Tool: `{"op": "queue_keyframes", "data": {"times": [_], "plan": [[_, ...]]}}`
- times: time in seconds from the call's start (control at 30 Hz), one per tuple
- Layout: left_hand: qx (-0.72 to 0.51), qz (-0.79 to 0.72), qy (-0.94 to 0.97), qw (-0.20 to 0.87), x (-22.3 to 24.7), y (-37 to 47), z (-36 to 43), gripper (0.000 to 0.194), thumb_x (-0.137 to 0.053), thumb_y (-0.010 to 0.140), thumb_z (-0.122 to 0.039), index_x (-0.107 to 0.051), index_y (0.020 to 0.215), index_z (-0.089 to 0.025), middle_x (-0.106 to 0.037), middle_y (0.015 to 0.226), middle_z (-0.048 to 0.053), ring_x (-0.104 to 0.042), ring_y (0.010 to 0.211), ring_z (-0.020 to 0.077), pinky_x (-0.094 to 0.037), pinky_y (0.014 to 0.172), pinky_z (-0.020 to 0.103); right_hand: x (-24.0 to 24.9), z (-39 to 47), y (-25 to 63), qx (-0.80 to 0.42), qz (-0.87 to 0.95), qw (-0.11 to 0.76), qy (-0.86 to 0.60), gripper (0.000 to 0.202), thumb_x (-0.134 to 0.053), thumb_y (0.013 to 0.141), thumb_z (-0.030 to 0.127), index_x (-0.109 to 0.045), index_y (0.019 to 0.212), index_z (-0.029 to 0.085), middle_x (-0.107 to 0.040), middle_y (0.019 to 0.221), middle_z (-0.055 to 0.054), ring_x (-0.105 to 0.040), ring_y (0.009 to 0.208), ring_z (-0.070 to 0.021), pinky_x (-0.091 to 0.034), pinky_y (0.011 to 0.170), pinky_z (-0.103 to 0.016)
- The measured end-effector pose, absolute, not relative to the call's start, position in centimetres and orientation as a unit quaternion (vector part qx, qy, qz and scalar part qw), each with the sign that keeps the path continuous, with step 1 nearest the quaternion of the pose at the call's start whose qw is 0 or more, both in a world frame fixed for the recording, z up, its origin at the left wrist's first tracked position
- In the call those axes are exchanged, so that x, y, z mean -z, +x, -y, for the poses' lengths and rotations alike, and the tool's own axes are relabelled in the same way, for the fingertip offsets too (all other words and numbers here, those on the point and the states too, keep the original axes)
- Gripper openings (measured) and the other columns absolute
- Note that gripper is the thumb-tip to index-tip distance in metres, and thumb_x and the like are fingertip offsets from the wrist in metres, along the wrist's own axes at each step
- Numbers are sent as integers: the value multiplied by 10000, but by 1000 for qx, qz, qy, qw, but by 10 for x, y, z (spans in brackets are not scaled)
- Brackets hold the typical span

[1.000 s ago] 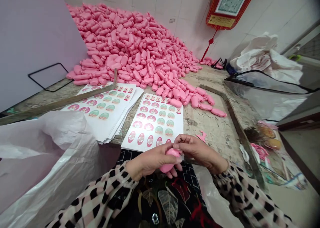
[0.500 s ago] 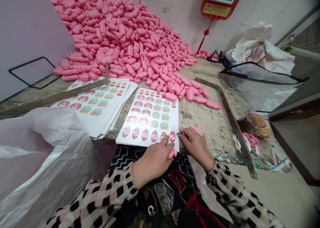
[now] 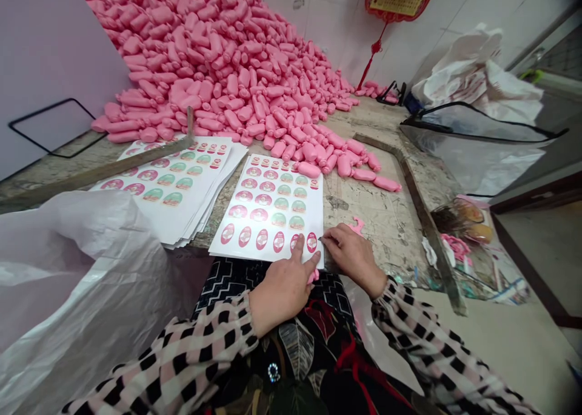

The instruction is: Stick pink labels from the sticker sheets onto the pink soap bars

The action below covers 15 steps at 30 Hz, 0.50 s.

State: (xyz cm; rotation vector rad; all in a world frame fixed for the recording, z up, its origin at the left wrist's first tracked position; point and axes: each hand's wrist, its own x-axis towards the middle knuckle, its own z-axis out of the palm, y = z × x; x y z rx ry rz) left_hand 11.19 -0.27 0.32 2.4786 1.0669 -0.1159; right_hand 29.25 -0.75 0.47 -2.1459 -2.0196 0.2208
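A white sticker sheet (image 3: 222,221) with pink and green labels lies on top of other sheets at the table's front edge. My left hand (image 3: 284,284) presses fingertips on its lower right corner, beside the oval stickers. A small pink plastic piece (image 3: 313,275) sticks out from under that hand, its fingers closed around it and mostly hiding it. My right hand (image 3: 352,251) pinches a thin dark-tipped tool (image 3: 321,239), whose tip is at the sheet's right edge by the last oval sticker (image 3: 311,242). Whether it is a blade or tweezers is too small to tell.
A large heap of pink bottle-shaped pieces (image 3: 218,69) covers the back. More sticker sheets (image 3: 182,221) lie to the left under a wooden strip (image 3: 91,171). A white plastic bag (image 3: 100,269) stands at the left front. Another wooden strip (image 3: 422,209) borders the right side.
The view has shifted slightly. My left index finger is straighter on the sheet, and the pink piece shows less. My right hand stays by the last oval sticker with the tool.
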Motion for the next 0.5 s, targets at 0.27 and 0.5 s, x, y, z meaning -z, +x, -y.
{"op": "queue_keyframes", "data": {"times": [0.27,0.5], "plan": [[40,-393,896,201,0,115,7,646,-474,803,-286,-223,1399,-293,-4,1484,188,-624,882,313,-472,728,431,-3,7,298,-114,689,110,-708,175,-487,847,359,-638,872,276,-600,862,15,-555,774,-128,-318,583,-233],[44,-400,889,220,-2,115,8,646,-486,812,-317,-214,1398,-310,45,1492,156,-612,932,292,-465,775,409,0,9,297,-117,681,141,-709,183,-475,853,345,-636,866,259,-606,864,4,-555,782,-136,-344,626,-236]]}}
